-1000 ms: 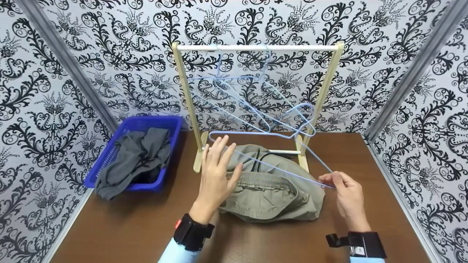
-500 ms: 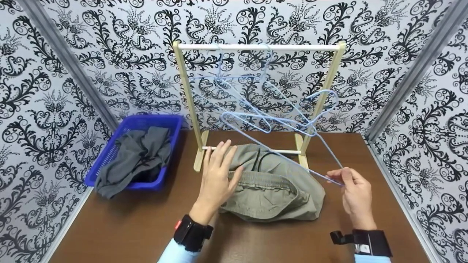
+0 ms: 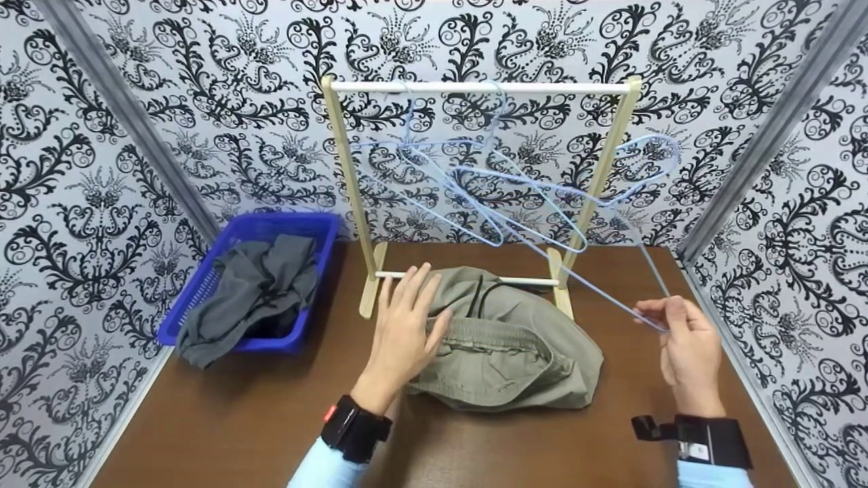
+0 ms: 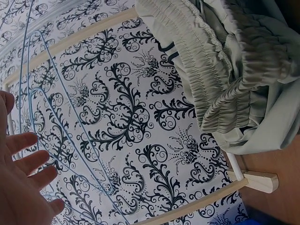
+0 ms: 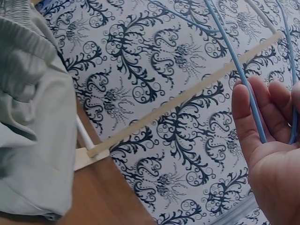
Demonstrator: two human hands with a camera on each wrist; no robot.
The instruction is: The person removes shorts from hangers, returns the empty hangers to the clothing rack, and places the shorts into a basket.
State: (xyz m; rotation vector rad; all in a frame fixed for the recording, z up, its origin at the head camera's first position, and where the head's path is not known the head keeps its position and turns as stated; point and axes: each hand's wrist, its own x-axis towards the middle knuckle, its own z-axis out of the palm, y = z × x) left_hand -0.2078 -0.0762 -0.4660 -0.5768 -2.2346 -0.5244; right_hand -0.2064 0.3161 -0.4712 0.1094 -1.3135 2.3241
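My right hand [image 3: 690, 349] grips one end of a thin blue clothes hanger [image 3: 597, 288], which it holds up in the air, tilted, to the right of the rack. In the right wrist view the hanger's wire [image 5: 257, 115] runs across the curled fingers [image 5: 243, 105]. My left hand [image 3: 400, 332], fingers spread and fairly straight, is at the left side of the olive-green elastic-waist pants [image 3: 495, 373]; whether it touches them I cannot tell. The pants lie bunched on the table, waistband facing me. In the left wrist view the left hand [image 4: 26, 173] holds nothing.
Behind the pants stands a small wooden rack [image 3: 614, 135] with a white rail [image 3: 441, 88]; two blue hangers [image 3: 407, 196] hang from it. On the left a blue basket [image 3: 325, 257] holds dark grey clothing [image 3: 264, 285]. Patterned walls enclose the brown table [image 3: 475, 451].
My right hand has moved right and slightly away from me, carrying the hanger, whose hook has risen and shifted right past the rack's post. The left hand stays almost still. The pants have not moved.
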